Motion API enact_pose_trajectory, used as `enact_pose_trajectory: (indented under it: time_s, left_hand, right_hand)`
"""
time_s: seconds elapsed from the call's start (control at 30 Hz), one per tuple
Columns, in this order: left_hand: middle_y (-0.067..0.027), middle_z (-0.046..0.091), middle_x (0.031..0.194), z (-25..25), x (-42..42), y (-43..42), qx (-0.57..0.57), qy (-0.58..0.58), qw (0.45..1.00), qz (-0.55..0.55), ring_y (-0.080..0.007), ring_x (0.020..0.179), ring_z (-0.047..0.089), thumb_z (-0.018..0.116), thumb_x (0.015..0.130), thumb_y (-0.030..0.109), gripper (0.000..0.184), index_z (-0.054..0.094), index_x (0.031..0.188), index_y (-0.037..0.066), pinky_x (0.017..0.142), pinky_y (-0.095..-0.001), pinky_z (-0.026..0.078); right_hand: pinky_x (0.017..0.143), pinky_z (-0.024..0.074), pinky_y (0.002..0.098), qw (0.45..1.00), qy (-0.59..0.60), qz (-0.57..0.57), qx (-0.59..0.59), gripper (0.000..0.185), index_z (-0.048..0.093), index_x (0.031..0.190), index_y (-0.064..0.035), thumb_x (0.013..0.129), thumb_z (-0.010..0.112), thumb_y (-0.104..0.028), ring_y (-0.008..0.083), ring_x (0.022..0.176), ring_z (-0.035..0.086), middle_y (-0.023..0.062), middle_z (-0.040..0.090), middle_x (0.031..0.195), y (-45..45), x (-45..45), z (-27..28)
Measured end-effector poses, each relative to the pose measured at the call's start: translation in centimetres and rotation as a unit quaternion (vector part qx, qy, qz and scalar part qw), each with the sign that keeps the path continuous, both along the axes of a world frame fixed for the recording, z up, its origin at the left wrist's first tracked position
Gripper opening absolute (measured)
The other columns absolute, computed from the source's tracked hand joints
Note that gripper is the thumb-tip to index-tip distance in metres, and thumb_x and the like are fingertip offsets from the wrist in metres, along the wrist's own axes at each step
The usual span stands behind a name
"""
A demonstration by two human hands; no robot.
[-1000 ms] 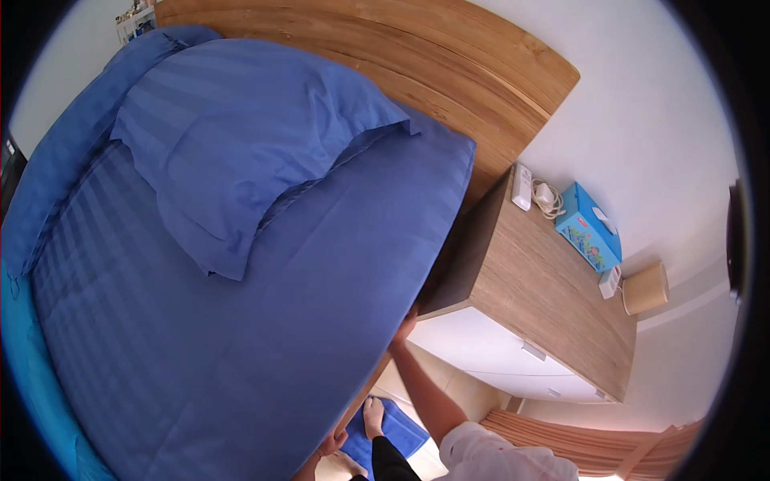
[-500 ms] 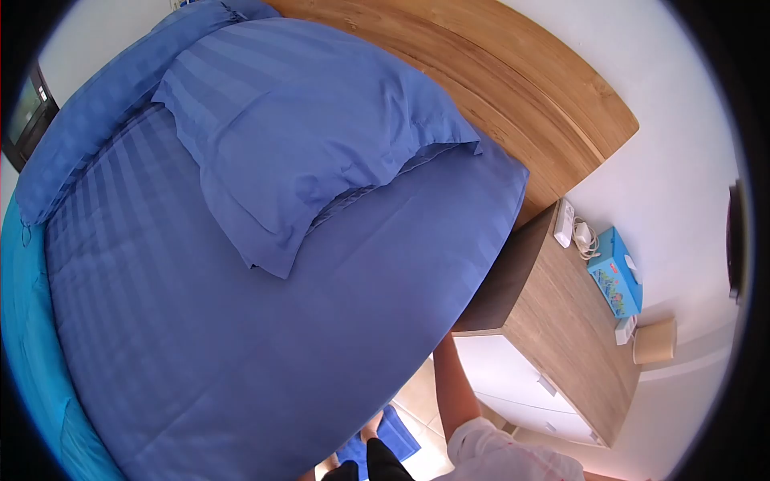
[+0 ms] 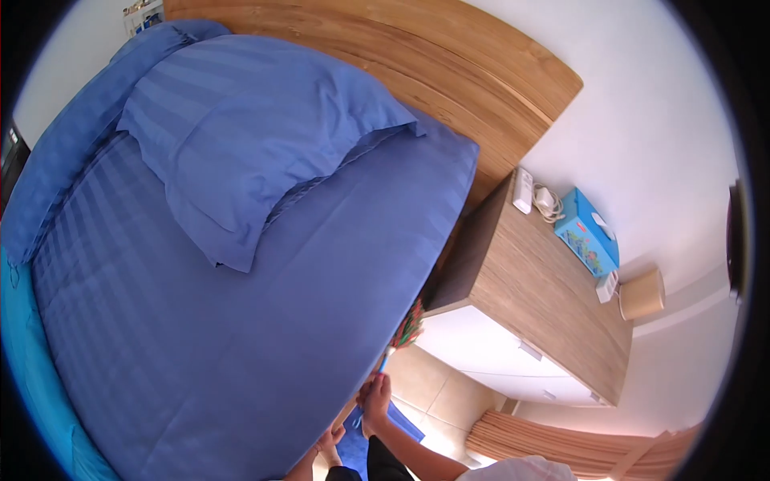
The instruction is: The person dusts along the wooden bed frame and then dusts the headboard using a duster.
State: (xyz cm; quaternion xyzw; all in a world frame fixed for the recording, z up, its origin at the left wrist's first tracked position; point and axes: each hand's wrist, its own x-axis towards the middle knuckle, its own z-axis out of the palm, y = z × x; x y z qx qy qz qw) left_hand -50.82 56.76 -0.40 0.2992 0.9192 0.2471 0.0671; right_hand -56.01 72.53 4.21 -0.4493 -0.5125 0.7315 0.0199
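A brush with red and green bristles point(image 3: 409, 324) and a blue handle point(image 3: 383, 362) sticks up between the bed's edge and the nightstand. My right hand point(image 3: 374, 398) is closed around the lower part of its handle. Low beside the bed, my left hand point(image 3: 330, 438) is partly hidden by the mattress edge; its visible fingers look apart, with nothing seen in them. A blue fitted sheet point(image 3: 265, 345) covers the bed, and a blue striped pillow point(image 3: 241, 136) lies on it near the headboard.
A wooden headboard point(image 3: 401, 60) runs behind the bed. The nightstand point(image 3: 545, 280) holds a blue tissue box point(image 3: 588, 232), white power strips and a small lamp point(image 3: 642, 294). A blue mat point(image 3: 405, 423) lies on the tiled floor, near a brown curtain point(image 3: 545, 443).
My right hand has come up from beside the nightstand with the brush and moved left toward my body. My left hand has come into sight. The view has shifted right.
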Motion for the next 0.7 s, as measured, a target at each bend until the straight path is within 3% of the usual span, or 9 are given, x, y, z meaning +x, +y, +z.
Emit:
enact_pose_trajectory:
  time_s: [0.03, 0.1, 0.23, 0.33, 0.43, 0.47, 0.5, 0.53, 0.7]
  left_hand:
    - [-0.0124, 0.033, 0.141, -0.2, 0.2, -0.1, -0.054, 0.053, 0.997, -0.007, -0.0393, 0.124, 0.036, 0.059, 0.072, 0.027, 0.077, 0.027, 0.142, 0.020, 0.105, -0.0494, 0.026]
    - [-0.0166, 0.036, 0.138, 2.9, -1.4, 0.0, 0.066, -0.048, 0.997, -0.007, -0.0427, 0.120, 0.038, 0.061, 0.071, 0.029, 0.081, 0.024, 0.143, 0.020, 0.103, -0.0498, 0.028]
    - [-0.0191, 0.038, 0.133, 1.1, -0.3, -0.1, 0.083, -0.080, 0.993, -0.005, -0.0425, 0.118, 0.039, 0.063, 0.070, 0.032, 0.086, 0.021, 0.143, 0.019, 0.101, -0.0498, 0.031]
    - [-0.0194, 0.035, 0.137, -1.4, 0.3, -0.8, 0.092, -0.086, 0.992, -0.015, -0.0412, 0.118, 0.039, 0.062, 0.074, 0.030, 0.081, 0.020, 0.143, 0.016, 0.100, -0.0463, 0.033]
    - [-0.0188, 0.034, 0.138, 0.1, -0.2, -0.4, 0.076, -0.026, 0.996, -0.027, -0.0415, 0.113, 0.042, 0.058, 0.077, 0.028, 0.076, 0.021, 0.143, 0.015, 0.098, -0.0461, 0.035]
    - [-0.0181, 0.036, 0.137, 1.1, -0.2, -0.4, 0.041, -0.013, 0.999, -0.020, -0.0406, 0.112, 0.044, 0.057, 0.078, 0.027, 0.074, 0.022, 0.142, 0.015, 0.097, -0.0456, 0.036]
    - [-0.0175, 0.037, 0.137, 2.1, -0.2, -0.4, 0.006, -0.001, 1.000, -0.014, -0.0396, 0.110, 0.045, 0.056, 0.080, 0.026, 0.072, 0.022, 0.142, 0.014, 0.095, -0.0451, 0.038]
    - [-0.0175, 0.037, 0.137, 1.9, -0.4, -0.3, 0.005, -0.003, 1.000, -0.020, -0.0396, 0.110, 0.045, 0.056, 0.080, 0.026, 0.072, 0.022, 0.142, 0.014, 0.095, -0.0451, 0.038]
    - [-0.0216, 0.042, 0.129, 0.2, 0.0, -0.3, 0.070, -0.055, 0.996, -0.009, -0.0418, 0.113, 0.043, 0.048, 0.087, 0.028, 0.059, 0.026, 0.141, 0.021, 0.096, -0.0464, 0.035]
  right_hand:
    - [0.038, 0.0347, 0.0260, 0.997, -0.014, 0.060, 0.039, 0.025, 0.047, 0.099, -0.0124, 0.098, 0.035, -0.034, 0.0110, 0.041, 0.041, -0.0013, 0.042, 0.054, -0.6, 2.1, -0.4]
    - [0.038, 0.0350, 0.0245, 0.998, 0.035, -0.002, -0.047, 0.026, 0.047, 0.100, -0.0111, 0.098, 0.034, -0.034, 0.0107, 0.041, 0.042, -0.0011, 0.045, 0.055, -3.2, 5.7, -0.6]
    - [0.038, 0.0335, 0.0227, 0.999, 0.001, 0.011, -0.030, 0.027, 0.048, 0.096, -0.0111, 0.098, 0.034, -0.034, 0.0101, 0.041, 0.041, -0.0004, 0.045, 0.055, -7.4, 12.5, -1.1]
    - [0.040, 0.0339, 0.0224, 0.985, -0.014, 0.027, -0.172, 0.028, 0.051, 0.095, -0.0099, 0.098, 0.034, -0.032, 0.0099, 0.044, 0.043, 0.0005, 0.047, 0.058, -8.4, 13.5, 0.0]
    - [0.037, 0.0331, 0.0229, 0.985, 0.039, 0.079, 0.146, 0.028, 0.052, 0.098, -0.0091, 0.098, 0.036, -0.033, 0.0085, 0.043, 0.042, -0.0003, 0.044, 0.055, -6.0, 11.3, -5.4]
    - [0.036, 0.0325, 0.0227, 0.977, 0.056, 0.089, 0.186, 0.028, 0.051, 0.100, -0.0097, 0.097, 0.037, -0.035, 0.0079, 0.041, 0.039, -0.0015, 0.041, 0.053, -3.9, 8.5, -3.0]
    - [0.035, 0.0316, 0.0232, 0.999, 0.032, 0.000, 0.030, 0.028, 0.052, 0.100, -0.0084, 0.097, 0.038, -0.032, 0.0080, 0.041, 0.038, -0.0012, 0.040, 0.052, -2.8, 6.1, -0.3]
    - [0.035, 0.0297, 0.0235, 0.998, 0.069, -0.007, -0.002, 0.026, 0.051, 0.103, -0.0086, 0.097, 0.039, -0.031, 0.0079, 0.040, 0.036, -0.0012, 0.039, 0.052, -1.1, 4.7, 0.2]
    - [0.034, 0.0270, 0.0230, 0.997, 0.075, -0.016, -0.003, 0.026, 0.052, 0.103, -0.0079, 0.097, 0.039, -0.030, 0.0071, 0.038, 0.035, -0.0020, 0.038, 0.050, 0.4, 4.8, -0.4]
